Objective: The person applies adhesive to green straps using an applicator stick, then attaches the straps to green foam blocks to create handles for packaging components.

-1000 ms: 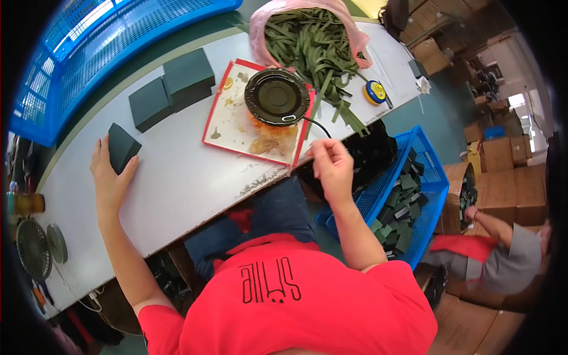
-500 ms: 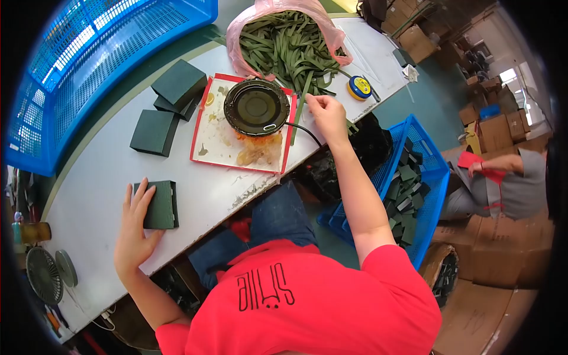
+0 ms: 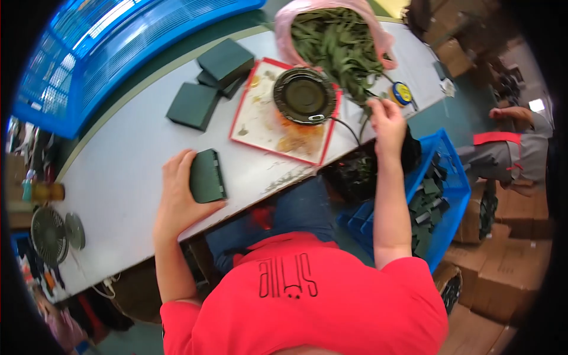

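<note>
Gripping green box (image 3: 205,178) with left hand (image 3: 179,192), left of red-edged board (image 3: 260,121); pinching green strips (image 3: 343,50) with right hand (image 3: 388,127), right of board.

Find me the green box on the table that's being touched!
The green box nearest the front edge of the table: the left hand touches it. The others sit farther back.

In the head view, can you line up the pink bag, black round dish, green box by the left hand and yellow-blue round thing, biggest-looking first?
1. Pink bag
2. Black round dish
3. Green box
4. Yellow-blue round thing
</note>
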The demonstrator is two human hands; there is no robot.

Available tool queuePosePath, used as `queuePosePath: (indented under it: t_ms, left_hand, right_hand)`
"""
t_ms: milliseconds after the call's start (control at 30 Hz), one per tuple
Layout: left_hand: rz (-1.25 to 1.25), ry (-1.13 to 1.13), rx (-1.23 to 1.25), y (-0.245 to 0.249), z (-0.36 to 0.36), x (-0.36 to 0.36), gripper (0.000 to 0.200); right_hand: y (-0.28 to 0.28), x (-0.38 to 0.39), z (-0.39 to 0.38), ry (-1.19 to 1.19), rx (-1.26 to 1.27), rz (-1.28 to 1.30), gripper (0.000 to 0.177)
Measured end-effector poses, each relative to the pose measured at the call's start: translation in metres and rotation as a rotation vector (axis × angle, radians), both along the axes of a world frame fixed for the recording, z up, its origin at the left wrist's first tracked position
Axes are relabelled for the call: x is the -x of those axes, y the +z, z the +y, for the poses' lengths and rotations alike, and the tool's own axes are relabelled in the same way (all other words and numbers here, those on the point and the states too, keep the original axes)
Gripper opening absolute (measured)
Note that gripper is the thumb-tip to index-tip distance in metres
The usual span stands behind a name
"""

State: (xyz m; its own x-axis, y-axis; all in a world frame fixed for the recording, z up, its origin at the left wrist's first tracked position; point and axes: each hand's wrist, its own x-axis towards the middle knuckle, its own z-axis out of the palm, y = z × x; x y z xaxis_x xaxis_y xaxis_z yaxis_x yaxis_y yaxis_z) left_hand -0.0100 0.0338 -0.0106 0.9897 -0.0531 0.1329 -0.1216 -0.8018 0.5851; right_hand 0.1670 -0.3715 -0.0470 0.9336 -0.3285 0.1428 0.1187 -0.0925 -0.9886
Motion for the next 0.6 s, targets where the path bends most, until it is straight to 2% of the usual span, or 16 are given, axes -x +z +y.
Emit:
queuePosePath:
  t_ms: [33, 133, 167, 267, 300, 333, 400, 467, 500, 533, 600]
  left_hand:
    - [-0.006, -0.017, -0.023, -0.001, 0.001, 0.001, 0.102]
    - [0.146, -0.007, 0.249, 0.000, 0.000, 0.007, 0.107]
    - [0.158, -0.057, 0.302, -0.009, 0.003, 0.008, 0.121]
    - [0.312, -0.264, 0.814, -0.018, -0.014, 0.014, 0.123]
    - [0.341, -0.440, 0.888, -0.015, -0.027, 0.009, 0.135]
    - [0.466, -0.538, 1.006, -0.009, -0.040, 0.005, 0.137]
    - [0.597, -0.665, 1.307, -0.024, -0.066, 0.007, 0.139]
    - [0.725, -0.734, 1.397, -0.019, -0.083, -0.001, 0.136]
    - [0.788, -0.768, 1.443, -0.017, -0.089, -0.004, 0.135]
    - [0.774, -0.792, 1.434, -0.019, -0.091, -0.005, 0.134]
    - [0.754, -0.844, 1.414, -0.027, -0.096, -0.005, 0.132]
  right_hand:
    - [0.010, 0.009, 0.004, 0.002, -0.029, 0.012, 0.018]
    - [0.023, 0.040, 0.002, 0.027, -0.125, -0.009, 0.016]
    - [0.025, 0.053, 0.004, 0.035, -0.168, 0.012, 0.017]
    - [0.025, 0.095, 0.021, 0.076, -0.238, 0.090, 0.016]
    - [0.024, 0.108, 0.031, 0.080, -0.271, 0.127, 0.015]
    - [0.023, 0.121, 0.040, 0.088, -0.307, 0.167, 0.015]
    - [0.019, 0.147, 0.049, 0.258, -0.343, 0.309, 0.012]
    - [0.019, 0.168, 0.060, 0.377, -0.224, 0.358, 0.008]
    - [0.022, 0.175, 0.065, 0.446, -0.066, 0.308, 0.007]
    - [0.017, 0.180, 0.067, 0.563, 0.048, 0.143, 0.007]
    - [0.015, 0.185, 0.062, 0.740, 0.129, 0.161, 0.007]
